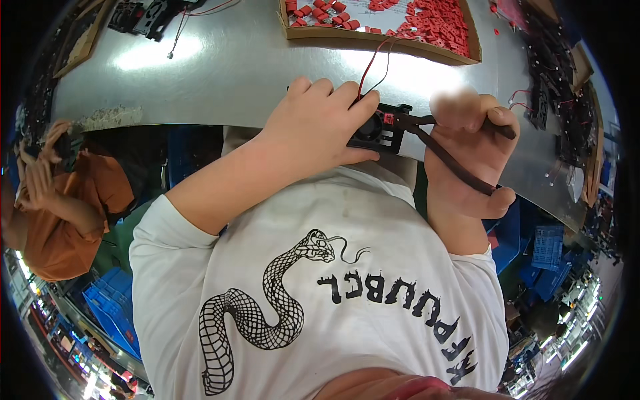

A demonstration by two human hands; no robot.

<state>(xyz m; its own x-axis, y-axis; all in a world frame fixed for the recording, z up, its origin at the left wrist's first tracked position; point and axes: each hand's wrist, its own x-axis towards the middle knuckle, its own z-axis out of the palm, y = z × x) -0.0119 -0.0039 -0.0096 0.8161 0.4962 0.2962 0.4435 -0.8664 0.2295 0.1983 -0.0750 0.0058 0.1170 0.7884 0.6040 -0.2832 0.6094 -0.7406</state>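
Observation:
My left hand (313, 123) is closed on a small black plastic housing (392, 141) at the table's near edge, its fingers on the far side and its thumb along the near side. A round black part sits in the housing, and a red and a dark wire (365, 72) rise from it. My right hand (467, 150) grips pliers (453, 162) with dark handles, which stand spread apart. Their jaws point left and reach the housing beside a small red piece (389, 119). Whether the jaws pinch that piece I cannot tell.
A shallow cardboard tray (373, 33) of small red parts lies at the far side of the metal table (220, 87). More black housings lie at the far left (150, 19) and right (541, 87). Another person's hands (40, 170) are at left. Blue crates (110, 303) stand below.

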